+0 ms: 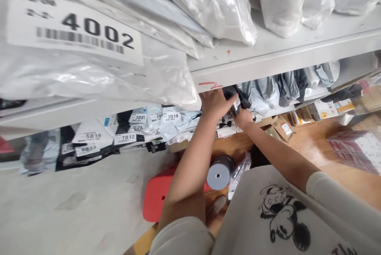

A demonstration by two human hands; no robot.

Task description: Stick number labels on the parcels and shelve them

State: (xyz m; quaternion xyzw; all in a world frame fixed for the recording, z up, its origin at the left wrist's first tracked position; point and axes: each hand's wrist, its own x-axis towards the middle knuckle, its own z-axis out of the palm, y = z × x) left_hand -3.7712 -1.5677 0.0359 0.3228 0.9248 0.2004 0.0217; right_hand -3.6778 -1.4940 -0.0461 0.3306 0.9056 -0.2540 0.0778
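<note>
On the lower shelf, a black plastic parcel with a small white label lies between my two hands. My left hand reaches under the upper shelf's lip, with its thumb across the parcel's front and the parcel between thumb and fingers; the fingertips are partly hidden. Just right of and below it, my right hand has its fingers closed on the near end of the same parcel. Grey and white plastic parcels stand in a row to the right. Left of my hands lie labelled parcels, one marked 3010.
Close in front, the upper shelf carries white bagged parcels, one with a 4002 label. Below are a red stool, a round grey-topped object, and a pink-and-white box on the wooden floor. Cardboard packages sit lower right.
</note>
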